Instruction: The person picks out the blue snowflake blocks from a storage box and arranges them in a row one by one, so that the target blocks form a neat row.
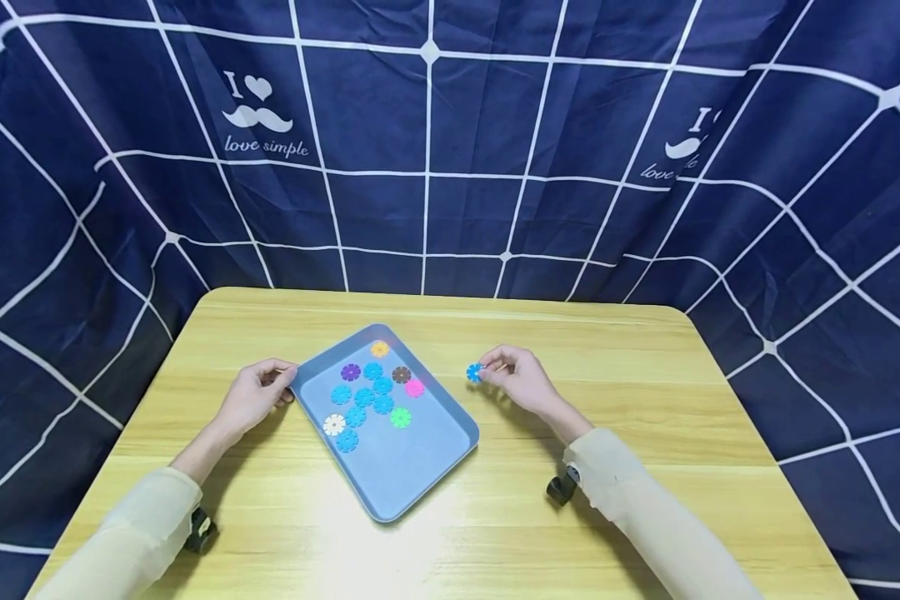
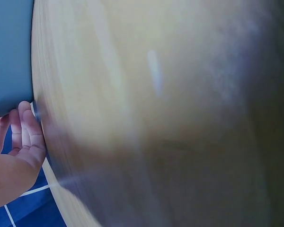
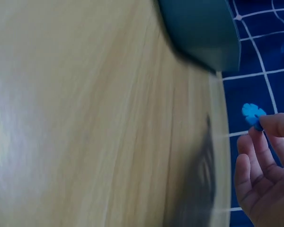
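Observation:
A blue-grey tray [image 1: 423, 454] lies at an angle on the table, holding several notched plastic snowflake discs, mostly blue. My left hand [image 1: 253, 395] pinches the tray's left corner between thumb and fingers; the left wrist view shows the fingertips at the outer wall [image 2: 12, 56]. Right of the tray, my right hand [image 1: 517, 379] pinches a blue snowflake disc [image 1: 473, 372] between thumb and forefinger. In the right wrist view the disc [image 3: 252, 112] sticks out past the fingertips, while the other fingers curl loosely below.
Among the tray's discs are an orange [image 1: 379, 349], a purple [image 1: 351, 372], a brown [image 1: 401, 375], a pink [image 1: 415, 388], a green [image 1: 401, 417] and a white one [image 1: 334, 425]. A dark blue curtain [image 1: 465, 217] with white lines surrounds the wooden table [image 1: 607, 358].

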The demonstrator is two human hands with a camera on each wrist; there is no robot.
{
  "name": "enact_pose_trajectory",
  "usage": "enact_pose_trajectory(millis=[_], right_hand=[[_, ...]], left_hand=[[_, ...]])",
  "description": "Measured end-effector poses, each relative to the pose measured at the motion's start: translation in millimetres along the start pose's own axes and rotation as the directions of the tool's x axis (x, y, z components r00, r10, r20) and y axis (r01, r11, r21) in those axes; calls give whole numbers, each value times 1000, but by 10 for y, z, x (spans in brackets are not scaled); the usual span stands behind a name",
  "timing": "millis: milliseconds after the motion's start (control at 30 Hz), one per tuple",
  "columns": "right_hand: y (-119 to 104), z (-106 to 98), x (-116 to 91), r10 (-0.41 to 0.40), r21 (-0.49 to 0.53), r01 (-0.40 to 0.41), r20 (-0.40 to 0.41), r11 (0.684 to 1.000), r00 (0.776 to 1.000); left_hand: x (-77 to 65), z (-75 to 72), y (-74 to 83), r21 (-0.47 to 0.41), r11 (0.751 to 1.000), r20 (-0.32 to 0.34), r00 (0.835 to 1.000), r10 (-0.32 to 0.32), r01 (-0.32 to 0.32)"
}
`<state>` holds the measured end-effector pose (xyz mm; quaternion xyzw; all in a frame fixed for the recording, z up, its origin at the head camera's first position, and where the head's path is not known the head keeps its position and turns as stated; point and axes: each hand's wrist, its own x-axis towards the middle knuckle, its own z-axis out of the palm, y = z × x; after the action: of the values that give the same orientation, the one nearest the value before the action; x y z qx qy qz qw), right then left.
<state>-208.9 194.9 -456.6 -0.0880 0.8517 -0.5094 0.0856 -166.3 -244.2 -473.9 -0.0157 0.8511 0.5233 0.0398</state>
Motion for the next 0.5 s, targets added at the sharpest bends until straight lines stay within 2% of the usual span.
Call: enact_pose_trajectory(millis=[500], right_hand=[[159, -82, 137, 146, -55, -145, 12, 988, 989]], left_hand=[[-7, -10, 20, 4, 1000, 5, 1000, -2, 2]])
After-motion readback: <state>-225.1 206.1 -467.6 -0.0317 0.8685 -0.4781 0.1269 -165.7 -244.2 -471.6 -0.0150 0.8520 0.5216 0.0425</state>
